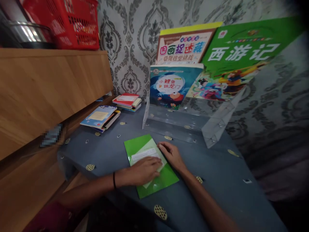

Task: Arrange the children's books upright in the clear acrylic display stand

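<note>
A thin green book (169, 178) with a pale diagonal band and a white label (145, 154) lies at a slant on the table, close in front of me. My left hand (146, 169) rests flat over its middle, fingers stretched to the right and slightly blurred, covering part of the band. At the book's upper right edge is my right hand (172, 154), its fingers loosely bent and touching or almost touching the cover. I see nothing held in it.
Beyond the book, a clear acrylic stand (214, 125) holds a blue picture book (166, 87), a large green book (243, 54) and a brown-and-yellow book (185, 42). Two book stacks, one blue-topped (98, 116), one red-topped (126, 100), lie left. A wooden cabinet (53, 80) bears a red basket (82, 25).
</note>
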### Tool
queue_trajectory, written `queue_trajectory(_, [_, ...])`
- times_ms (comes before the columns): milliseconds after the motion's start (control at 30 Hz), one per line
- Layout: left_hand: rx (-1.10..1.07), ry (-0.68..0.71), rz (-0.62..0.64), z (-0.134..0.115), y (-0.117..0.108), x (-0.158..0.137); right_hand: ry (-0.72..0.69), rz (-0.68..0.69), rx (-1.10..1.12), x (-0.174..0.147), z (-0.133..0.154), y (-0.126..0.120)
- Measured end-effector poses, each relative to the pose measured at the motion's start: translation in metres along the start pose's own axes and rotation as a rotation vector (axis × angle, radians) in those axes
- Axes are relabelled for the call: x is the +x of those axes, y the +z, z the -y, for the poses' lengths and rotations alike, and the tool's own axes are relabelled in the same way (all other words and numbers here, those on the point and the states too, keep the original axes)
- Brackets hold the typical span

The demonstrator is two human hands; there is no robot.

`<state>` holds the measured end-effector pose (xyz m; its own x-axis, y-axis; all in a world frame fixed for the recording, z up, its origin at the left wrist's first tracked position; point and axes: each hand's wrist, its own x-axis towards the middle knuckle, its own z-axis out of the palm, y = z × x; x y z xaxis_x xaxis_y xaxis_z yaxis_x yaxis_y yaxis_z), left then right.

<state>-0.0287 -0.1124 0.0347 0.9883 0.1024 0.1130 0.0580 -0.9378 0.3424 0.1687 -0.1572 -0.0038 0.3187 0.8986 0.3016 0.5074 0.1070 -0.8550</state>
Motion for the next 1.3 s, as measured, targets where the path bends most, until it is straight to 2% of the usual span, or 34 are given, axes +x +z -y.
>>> queue_trajectory(133, [0.085, -0.069, -0.031, 0.042, 0.004, 0.007, -0.089, 0.036, -0.164, -0.003, -0.003, 0.004])
queue_trajectory(300, [0.121, -0.215, -0.024, 0.094, -0.002, 0.02, -0.185, 0.082, -0.352, -0.006, -0.005, 0.007])
queue_trajectory(467, [0.156, -0.296, -0.096, 0.122, -0.004, 0.019, -0.22, 0.125, -0.452, -0.007, -0.005, 0.006])
queue_trajectory(633, [0.289, -0.416, -0.216, 0.115, -0.006, -0.001, -0.235, 0.228, -0.575, -0.007, 0.004, 0.006])
queue_trajectory(767, [0.341, -0.547, -0.192, 0.094, -0.009, -0.022, -0.249, 0.31, -0.728, -0.007, 0.013, 0.014])
queue_trajectory(900, [0.32, -0.637, -0.161, 0.075, -0.006, -0.044, -0.345, 0.342, -0.799, 0.0, 0.012, 0.04])
queue_trajectory(1133, [0.207, -0.652, -0.171, 0.067, -0.009, -0.075, -0.398, 0.397, -0.719, 0.018, 0.016, 0.11])
queue_trajectory(1200, [0.174, -0.62, -0.2, 0.071, -0.01, -0.08, -0.402, 0.418, -0.71, 0.014, 0.023, 0.12])
queue_trajectory(1300, [0.119, -0.562, -0.245, 0.08, -0.01, -0.083, -0.387, 0.436, -0.714, -0.001, 0.034, 0.122])
